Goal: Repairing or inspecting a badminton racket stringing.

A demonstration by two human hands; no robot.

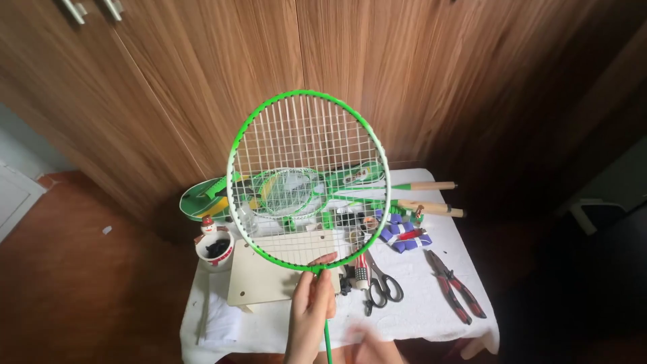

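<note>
The person's left hand (311, 307) is closed around the thin green shaft of a badminton racket with a bright green and white frame and white strings (308, 180), gripping it just below the throat, with the fingertips reaching the bottom of the strung head. The racket stands upright in front of the camera, its head raised above the worktop with the white cloth (431, 307) and seen against the brown wooden cupboard doors (202, 67) behind.

The right hand (367, 347) shows only as a blur at the bottom edge, just right of the shaft; whether its fingers are apart or together cannot be told.

On the worktop, seen partly through the strings, lie more green rackets with pale wooden handles (418, 197), pointing right. Nearer the camera rests a flat pale wooden board (259, 280). To its left stands a small white cup with dark contents (216, 251). Right of the board lie black-handled scissors (384, 283), then red-and-black-handled pliers (455, 286) well to the right. A cluster of purple-and-white rolls (401, 236) sits between the handles and the scissors.
</note>
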